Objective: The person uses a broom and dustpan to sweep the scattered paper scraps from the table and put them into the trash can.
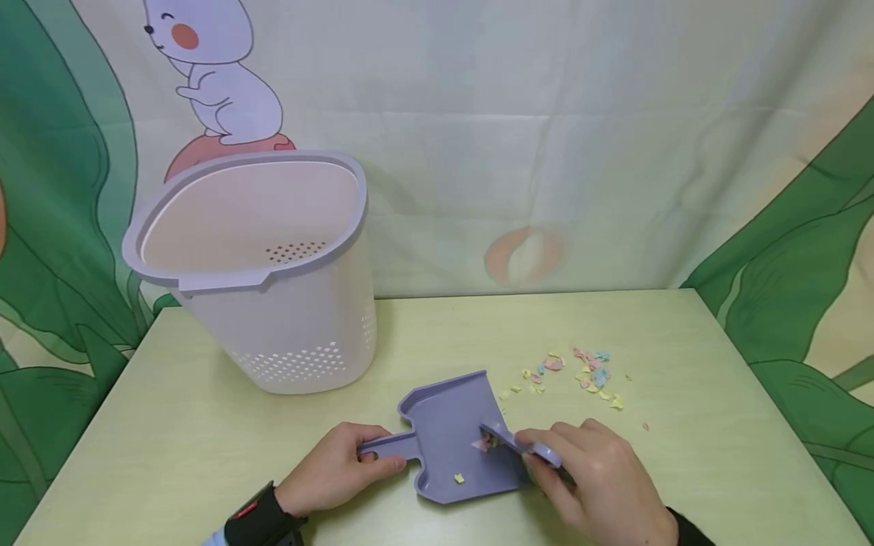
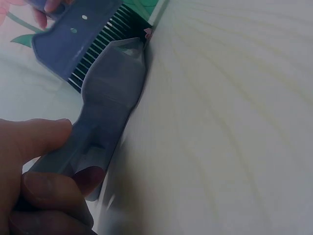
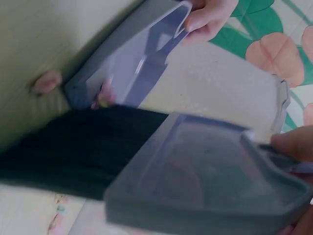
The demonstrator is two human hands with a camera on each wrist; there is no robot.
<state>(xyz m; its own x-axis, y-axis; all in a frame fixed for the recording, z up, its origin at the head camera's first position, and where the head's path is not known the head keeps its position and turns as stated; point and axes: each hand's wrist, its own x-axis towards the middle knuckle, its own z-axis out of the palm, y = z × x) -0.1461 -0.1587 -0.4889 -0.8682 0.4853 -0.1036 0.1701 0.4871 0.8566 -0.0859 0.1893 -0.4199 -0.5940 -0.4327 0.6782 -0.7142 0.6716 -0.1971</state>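
A purple dustpan (image 1: 447, 432) lies on the table, its handle gripped by my left hand (image 1: 341, 464). In my right hand (image 1: 597, 478) I hold a small purple brush (image 1: 501, 436) over the pan's right part. The brush's dark bristles (image 3: 83, 147) show in the right wrist view, close to the pan's edge. A few paper scraps (image 1: 486, 441) lie in the pan against the brush, and one yellow scrap (image 1: 459, 478) sits nearer its front. More pink, yellow and blue scraps (image 1: 594, 371) are scattered on the table beyond the pan's open edge.
A tall laundry basket (image 1: 300, 326) with a purple rim and punched holes stands at the back left of the pale table (image 1: 751, 440). Behind the table hangs a printed curtain (image 1: 444, 114) with a cartoon animal and green leaves.
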